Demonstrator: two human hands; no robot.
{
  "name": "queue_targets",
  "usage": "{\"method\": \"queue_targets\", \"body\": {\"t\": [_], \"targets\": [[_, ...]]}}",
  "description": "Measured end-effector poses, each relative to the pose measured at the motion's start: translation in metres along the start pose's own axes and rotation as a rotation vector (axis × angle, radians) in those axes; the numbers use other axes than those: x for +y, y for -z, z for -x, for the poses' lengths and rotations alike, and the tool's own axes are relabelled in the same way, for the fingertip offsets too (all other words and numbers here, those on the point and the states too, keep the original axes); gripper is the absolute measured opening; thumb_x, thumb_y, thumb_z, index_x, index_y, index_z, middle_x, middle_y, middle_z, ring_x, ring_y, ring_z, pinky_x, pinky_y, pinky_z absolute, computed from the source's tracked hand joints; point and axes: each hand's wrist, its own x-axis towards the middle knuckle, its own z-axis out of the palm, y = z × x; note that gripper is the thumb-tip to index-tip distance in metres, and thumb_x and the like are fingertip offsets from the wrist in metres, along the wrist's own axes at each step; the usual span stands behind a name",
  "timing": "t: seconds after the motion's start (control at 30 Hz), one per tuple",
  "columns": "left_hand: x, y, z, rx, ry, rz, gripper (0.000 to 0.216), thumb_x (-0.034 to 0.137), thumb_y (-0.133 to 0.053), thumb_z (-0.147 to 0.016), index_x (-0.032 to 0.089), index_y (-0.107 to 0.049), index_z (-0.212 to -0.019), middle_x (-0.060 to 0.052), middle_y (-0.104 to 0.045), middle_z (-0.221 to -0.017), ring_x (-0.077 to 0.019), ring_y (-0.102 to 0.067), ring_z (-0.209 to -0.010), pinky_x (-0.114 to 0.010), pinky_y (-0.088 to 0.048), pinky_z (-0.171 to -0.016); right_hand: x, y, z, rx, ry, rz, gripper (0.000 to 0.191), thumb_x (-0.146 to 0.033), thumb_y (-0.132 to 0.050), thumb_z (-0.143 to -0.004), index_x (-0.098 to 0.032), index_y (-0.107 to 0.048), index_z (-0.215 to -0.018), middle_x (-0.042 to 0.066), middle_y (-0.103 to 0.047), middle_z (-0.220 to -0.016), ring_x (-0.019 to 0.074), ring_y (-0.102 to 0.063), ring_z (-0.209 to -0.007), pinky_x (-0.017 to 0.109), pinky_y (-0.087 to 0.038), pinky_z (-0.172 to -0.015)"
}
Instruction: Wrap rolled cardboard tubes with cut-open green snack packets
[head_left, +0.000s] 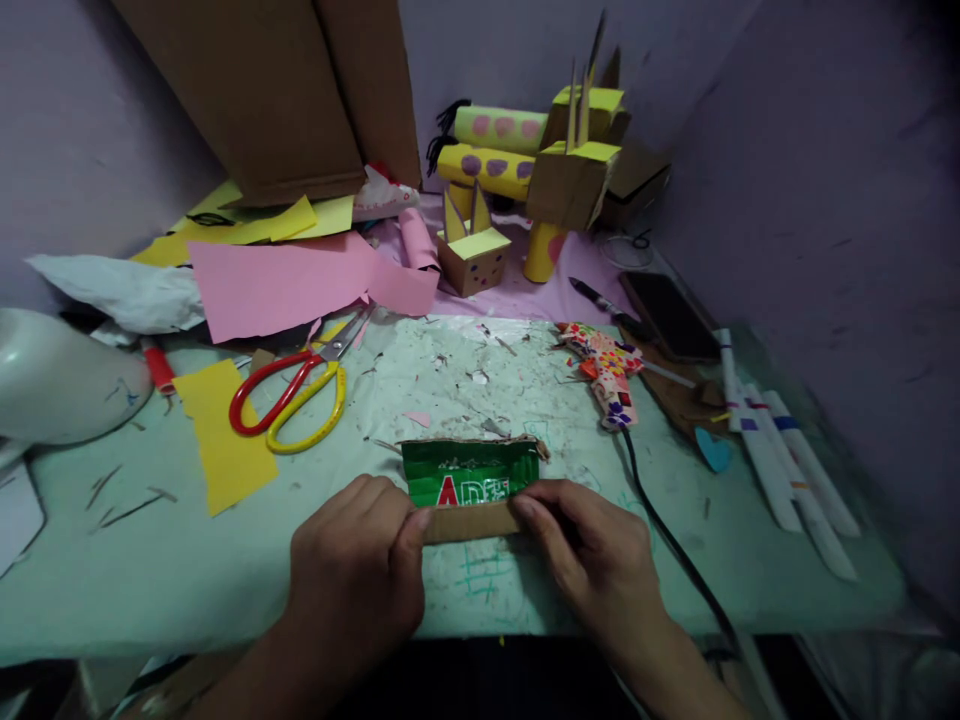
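Note:
A small piece of cardboard [472, 470] is held low over the front of the table. Its green printed face with red and white letters shows, and a plain brown strip is folded up along the near edge. My left hand [360, 550] grips its left end, thumb on the brown strip and fingers curled. At the right end my right hand [592, 550] pinches it, with the thumb pressed on the fold. Just beyond it are cut scraps on the tabletop. Scissors [307, 385] with one red and one yellow handle lie to the left.
A flower-patterned glue gun [604, 370] lies at right, its black cord [675, 555] running off the front edge. White markers [787, 450] and a phone [670, 315] are farther right. Pink paper [277, 285], yellow paper [225, 430] and cardboard animal figures [574, 185] sit behind and left.

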Motion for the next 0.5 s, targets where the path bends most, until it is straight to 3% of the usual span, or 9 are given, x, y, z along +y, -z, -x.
{"method": "queue_targets", "body": {"t": [0.13,0.27,0.33,0.4,0.5], "targets": [[-0.001,-0.003,-0.003,0.016,0.009,-0.065,0.025,0.022,-0.039,-0.085,0.019,-0.046,-0.062,-0.002,-0.051,-0.059,-0.0180,-0.050,-0.055,-0.029,-0.035,-0.049,0.002,-0.003,-0.001,0.058,0.005,0.011,0.003,-0.019,-0.057,-0.084,-0.019,-0.059,-0.084,-0.002,-0.062,-0.066,0.0088,-0.057,-0.054,0.019,-0.044,-0.049],[0.000,-0.001,-0.006,-0.049,0.074,-0.097,0.027,0.024,-0.038,-0.085,0.020,-0.046,-0.059,-0.001,-0.053,-0.056,-0.0187,-0.051,-0.053,-0.029,-0.034,-0.050,0.004,-0.005,0.004,0.141,0.124,0.169,0.005,-0.018,-0.057,-0.083,-0.018,-0.061,-0.085,0.006,-0.058,-0.090,0.0139,-0.058,-0.074,0.025,-0.048,-0.060],[0.000,0.002,-0.010,-0.141,0.153,-0.097,0.029,0.028,-0.037,-0.084,0.021,-0.046,-0.057,-0.002,-0.054,-0.056,-0.0196,-0.052,-0.052,-0.030,-0.031,-0.050,0.003,-0.004,0.006,0.176,0.277,0.261,0.012,-0.016,-0.058,-0.083,-0.020,-0.064,-0.093,0.007,-0.058,-0.103,0.0182,-0.056,-0.087,0.035,-0.047,-0.078],[0.001,0.006,-0.017,-0.282,0.241,-0.101,0.031,0.033,-0.036,-0.082,0.021,-0.046,-0.056,-0.002,-0.057,-0.057,-0.0216,-0.053,-0.053,-0.030,-0.027,-0.049,0.001,-0.004,0.006,0.108,0.438,0.275,0.020,-0.014,-0.054,-0.086,-0.021,-0.064,-0.102,0.005,-0.062,-0.105,0.0202,-0.053,-0.096,0.043,-0.035,-0.095],[0.000,0.009,-0.027,-0.476,0.336,-0.108,0.032,0.039,-0.034,-0.079,0.023,-0.045,-0.054,-0.003,-0.057,-0.056,-0.0230,-0.051,-0.055,-0.030,-0.023,-0.050,-0.002,-0.004,0.004,-0.021,0.512,0.234,0.024,-0.014,-0.044,-0.092,-0.016,-0.063,-0.107,0.003,-0.069,-0.101,0.0187,-0.054,-0.095,0.041,-0.028,-0.099]]}}
